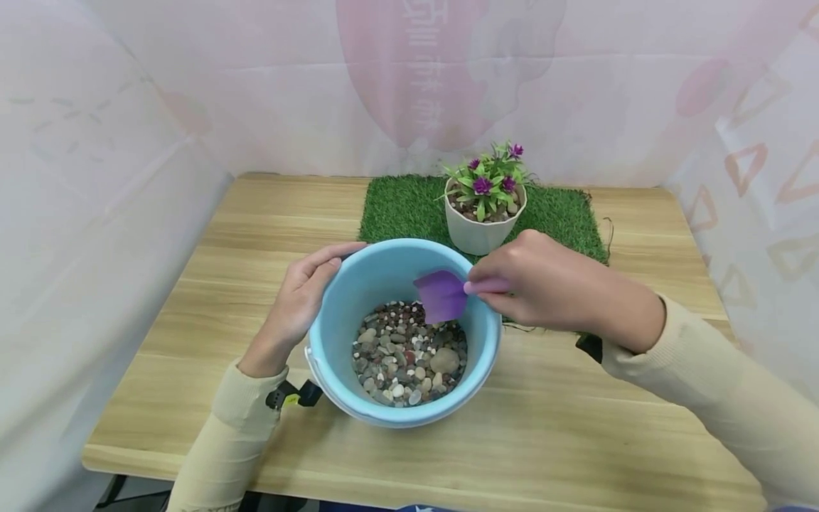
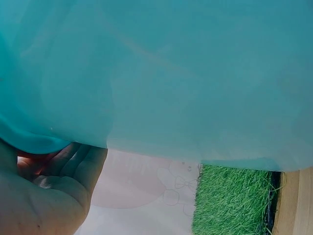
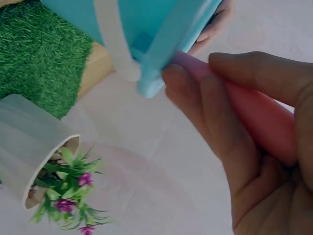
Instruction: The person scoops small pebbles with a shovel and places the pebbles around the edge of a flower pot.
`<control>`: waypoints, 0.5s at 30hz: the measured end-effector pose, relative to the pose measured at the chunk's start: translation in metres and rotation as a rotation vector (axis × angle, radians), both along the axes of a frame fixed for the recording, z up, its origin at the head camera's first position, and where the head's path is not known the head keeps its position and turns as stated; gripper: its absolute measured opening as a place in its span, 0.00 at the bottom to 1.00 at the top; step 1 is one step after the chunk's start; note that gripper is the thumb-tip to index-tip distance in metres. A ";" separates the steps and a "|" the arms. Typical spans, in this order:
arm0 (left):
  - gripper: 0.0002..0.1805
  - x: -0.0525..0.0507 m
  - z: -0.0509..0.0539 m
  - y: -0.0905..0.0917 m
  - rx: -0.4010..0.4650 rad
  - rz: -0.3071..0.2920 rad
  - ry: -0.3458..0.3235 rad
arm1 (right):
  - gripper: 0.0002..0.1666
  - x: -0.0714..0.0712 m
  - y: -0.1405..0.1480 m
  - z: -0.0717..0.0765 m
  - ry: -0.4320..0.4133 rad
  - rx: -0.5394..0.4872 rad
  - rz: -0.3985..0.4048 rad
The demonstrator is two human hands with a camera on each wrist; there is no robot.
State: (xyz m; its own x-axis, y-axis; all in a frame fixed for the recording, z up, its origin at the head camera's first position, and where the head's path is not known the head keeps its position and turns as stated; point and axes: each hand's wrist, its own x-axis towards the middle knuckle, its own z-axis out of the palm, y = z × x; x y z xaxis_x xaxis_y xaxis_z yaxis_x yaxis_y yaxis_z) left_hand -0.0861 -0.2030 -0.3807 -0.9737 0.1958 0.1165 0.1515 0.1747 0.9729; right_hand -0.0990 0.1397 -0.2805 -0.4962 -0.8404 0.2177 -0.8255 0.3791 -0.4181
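Observation:
A light blue bucket (image 1: 399, 419) stands on the table, with mixed pebbles (image 1: 409, 363) over its bottom. My left hand (image 1: 301, 299) holds the bucket at the left side of its rim; in the left wrist view its fingers (image 2: 73, 166) reach along the outside under the rim. My right hand (image 1: 537, 281) grips the pink-purple handle (image 3: 254, 112) of a small toy shovel (image 1: 443, 295). The shovel's purple blade is inside the bucket, near the right wall and tilted above the pebbles. Whether the blade touches any pebbles cannot be told.
Behind the bucket, a white pot (image 1: 476, 231) with a purple-flowered plant (image 1: 489, 181) stands on a green artificial grass mat (image 1: 403, 206). Around them spreads the wooden table (image 1: 211, 284). A white bucket handle (image 3: 113, 39) hangs at the rim. Printed cloth walls (image 1: 288, 107) enclose the table.

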 end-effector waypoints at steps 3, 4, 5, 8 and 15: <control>0.22 0.000 0.000 0.000 0.002 0.001 0.002 | 0.15 0.000 -0.009 0.008 -0.001 0.086 0.002; 0.22 0.000 0.000 0.000 0.003 0.002 0.003 | 0.18 0.001 -0.012 0.010 -0.009 0.117 -0.001; 0.22 0.000 0.000 0.000 0.004 0.002 0.003 | 0.19 0.001 -0.014 0.013 -0.014 0.147 -0.007; 0.22 0.000 0.000 0.001 0.005 0.000 0.005 | 0.17 0.002 -0.022 0.018 -0.027 0.234 -0.032; 0.22 0.000 0.000 0.001 0.014 -0.001 0.006 | 0.06 0.004 -0.047 0.021 -0.052 0.417 -0.068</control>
